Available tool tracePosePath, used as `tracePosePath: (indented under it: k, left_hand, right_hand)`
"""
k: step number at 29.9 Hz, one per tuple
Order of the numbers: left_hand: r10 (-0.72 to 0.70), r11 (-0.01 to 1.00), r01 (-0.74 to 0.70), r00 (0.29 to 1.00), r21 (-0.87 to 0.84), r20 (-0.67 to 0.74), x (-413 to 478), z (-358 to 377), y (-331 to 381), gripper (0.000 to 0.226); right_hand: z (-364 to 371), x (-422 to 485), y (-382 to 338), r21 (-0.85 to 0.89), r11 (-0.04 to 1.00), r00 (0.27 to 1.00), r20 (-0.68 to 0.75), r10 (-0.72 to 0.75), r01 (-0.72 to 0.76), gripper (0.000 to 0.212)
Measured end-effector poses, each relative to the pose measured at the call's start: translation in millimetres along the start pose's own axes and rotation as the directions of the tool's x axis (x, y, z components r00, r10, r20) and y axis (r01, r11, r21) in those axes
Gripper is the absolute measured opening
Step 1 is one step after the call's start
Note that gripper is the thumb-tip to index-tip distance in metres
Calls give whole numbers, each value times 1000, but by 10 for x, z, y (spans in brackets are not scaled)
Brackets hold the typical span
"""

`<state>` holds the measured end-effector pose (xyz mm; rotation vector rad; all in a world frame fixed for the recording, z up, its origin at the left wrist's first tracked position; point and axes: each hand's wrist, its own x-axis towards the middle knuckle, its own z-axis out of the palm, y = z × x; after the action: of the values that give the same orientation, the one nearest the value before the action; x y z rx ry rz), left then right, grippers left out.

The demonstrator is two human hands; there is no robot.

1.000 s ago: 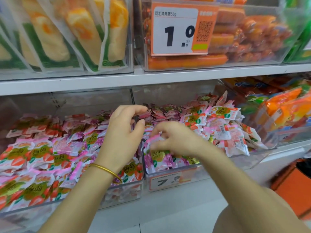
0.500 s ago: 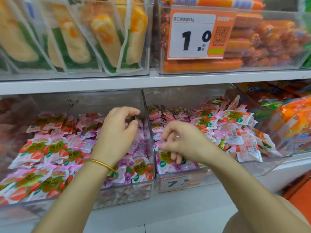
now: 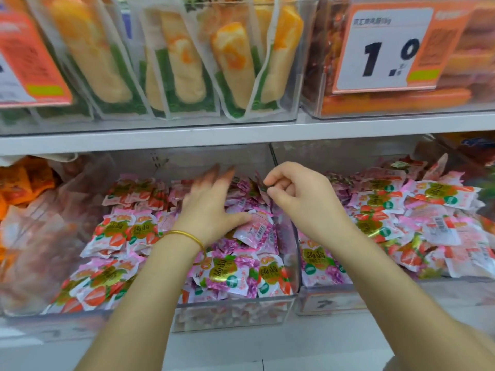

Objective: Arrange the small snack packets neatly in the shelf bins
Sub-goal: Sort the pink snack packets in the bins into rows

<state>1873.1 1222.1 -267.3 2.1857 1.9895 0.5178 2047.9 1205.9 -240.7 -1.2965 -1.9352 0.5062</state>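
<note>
Most packets (image 3: 230, 271) lie in bins (image 3: 230, 314), heaps untidy; straightening remains. On pile, left hand (image 3: 211, 207) fingers spread; right hand (image 3: 302, 199) curled, hold unclear.

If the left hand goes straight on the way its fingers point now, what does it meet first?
Probably the small pink and purple snack packets heaped at the back of the clear plastic bin, or its rear wall if the left hand passes above them; depth is unclear.

Packets (image 3: 235, 274) in bin (image 3: 230, 314)
</note>
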Motion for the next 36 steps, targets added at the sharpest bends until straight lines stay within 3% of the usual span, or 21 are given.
tracePosePath:
  k: [2,5,9,13,19,22,24,27,29,31,33,36]
  left_hand:
    - [62,992,-69,995,105,73,112,38,62,98]
    - [74,963,-116,982,242,175,235,109,73,85]
    - [100,983,-128,976,134,194,325,115,-37,76]
    - [100,985,-114,989,132,106,274,72,47,81]
    - [100,975,-76,989,208,-110,95,21,57,41]
    - [59,998,-49,972,50,-226,-31,-65,69,36]
    - [-16,984,-44,944,-172,-330,-150,-156,98,39]
    - [-168,843,-48,923,-536,-347,-311,-267,193,40]
    - [-202,709,-66,935,-702,-292,-364,-283,275,37]
    - [-149,610,-131,950,-782,-275,-407,-267,385,33]
    - [-37,591,-218,955,-777,-296,-448,-224,490,34]
    - [120,611,-305,948,-730,-295,-485,-122,574,39]
  right_hand:
    - [-22,21,29,44,999,999,3,32,-32,12]
    - [-47,31,50,140,987,997,17,77,-78,13]
    - [-54,24,68,195,975,995,28,100,-104,13]
    - [-40,12,59,194,975,994,18,104,-105,13]
    - [-34,-7,40,181,977,994,11,109,-109,14]
    - [-39,-18,19,185,976,993,6,115,-114,14]
    - [-57,-28,-6,255,957,988,-17,151,-141,14]
    - [-120,-63,-61,399,890,972,15,233,-219,12]
    - [-167,-97,-114,517,801,953,130,274,-301,22]
    - [-209,-127,-156,608,693,922,269,279,-387,38]
    - [-239,-153,-167,680,597,903,354,244,-427,45]
    - [-282,-189,-139,771,502,919,356,170,-392,29]
